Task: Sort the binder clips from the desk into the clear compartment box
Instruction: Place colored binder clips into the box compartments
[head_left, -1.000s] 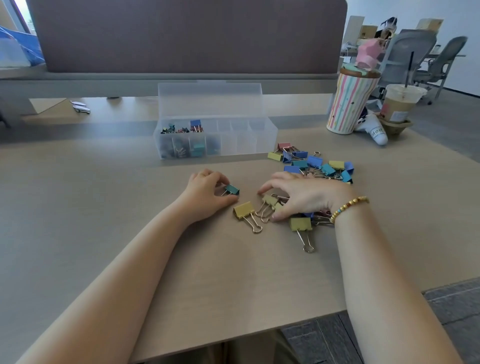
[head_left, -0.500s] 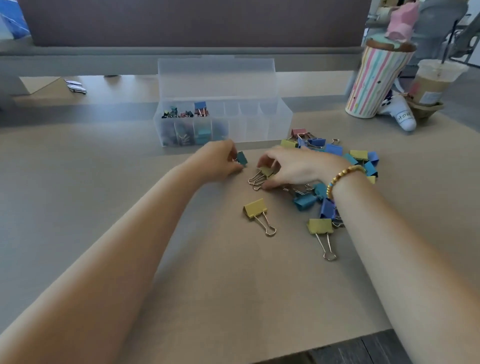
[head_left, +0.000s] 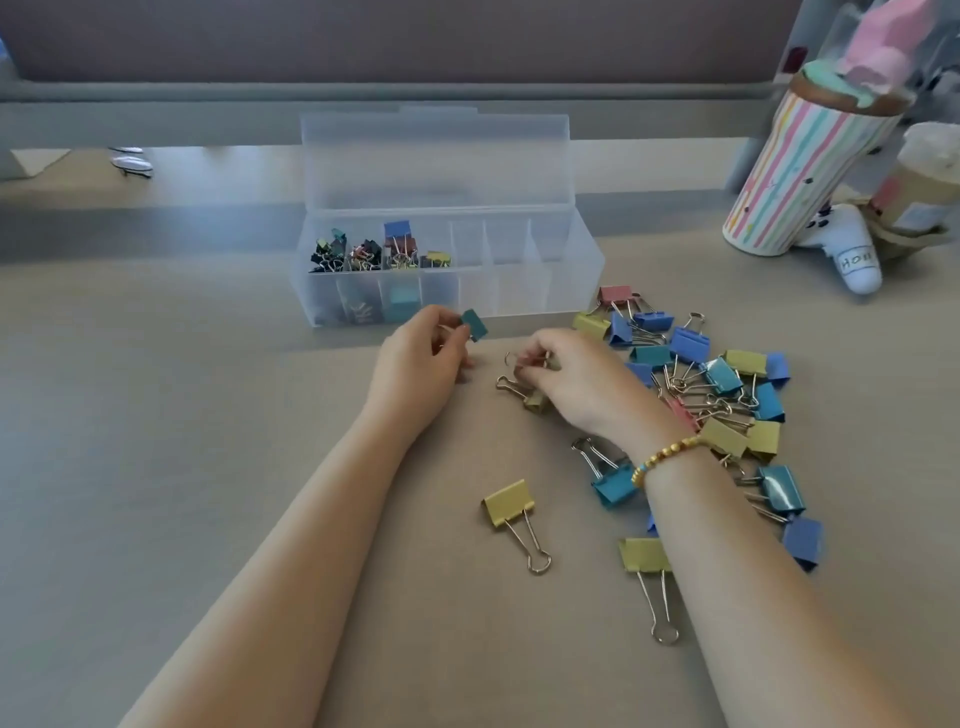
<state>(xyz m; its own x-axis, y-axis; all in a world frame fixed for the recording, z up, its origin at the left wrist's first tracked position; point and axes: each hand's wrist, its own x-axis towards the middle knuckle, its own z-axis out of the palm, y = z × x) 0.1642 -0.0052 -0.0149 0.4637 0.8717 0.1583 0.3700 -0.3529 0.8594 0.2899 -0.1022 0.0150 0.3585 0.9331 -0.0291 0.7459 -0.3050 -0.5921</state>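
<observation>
Since a second ago the left hand (head_left: 415, 364) has lifted its small teal binder clip (head_left: 474, 325) off the desk (head_left: 182, 467) toward the clear compartment box (head_left: 545, 280); fingertips pinch it just near the box's front wall. The right hand (head_left: 576, 379) curls round small olive-yellow clips (head_left: 535, 400) with wire handles. Two large yellow clips (head_left: 509, 503) lie alone nearer; a loose pile (head_left: 727, 384) of blue, teal, yellow and pink folded-metal clips spreads right. Four left compartments hold clips. A striped cup (head_left: 800, 176) stands far right
</observation>
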